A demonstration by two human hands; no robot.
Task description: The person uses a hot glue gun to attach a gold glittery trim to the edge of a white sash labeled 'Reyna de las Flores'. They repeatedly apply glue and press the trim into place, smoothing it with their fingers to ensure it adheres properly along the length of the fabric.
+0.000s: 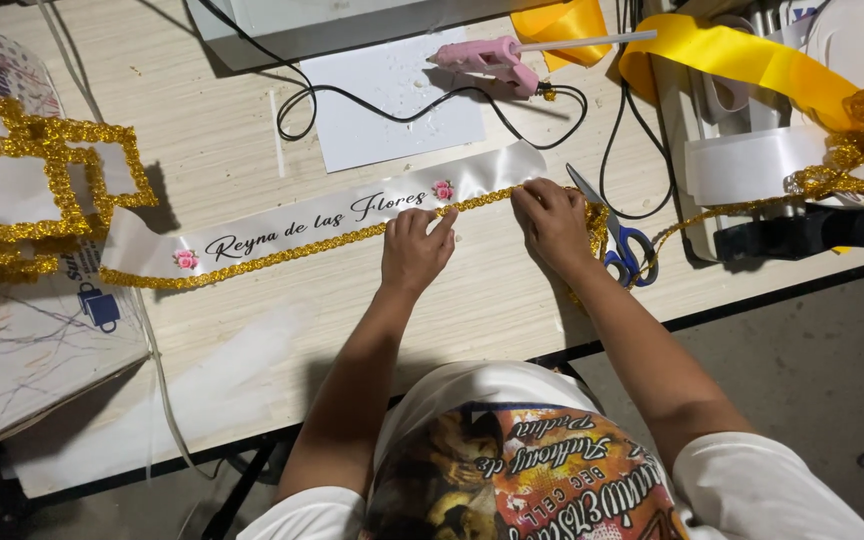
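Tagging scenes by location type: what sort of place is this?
Probably a small craft or sash-making workshop. On a wooden worktable lie a pink glue gun, blue-handled scissors and rolls of yellow ribbon. The left hand and right hand press gold glitter trim along a white satin sash.

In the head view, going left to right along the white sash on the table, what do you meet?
Gold glitter frame pieces → pink flower at the sash's left end → left hand pressing the gold trim → second pink flower → right hand → blue-handled scissors → black roll.
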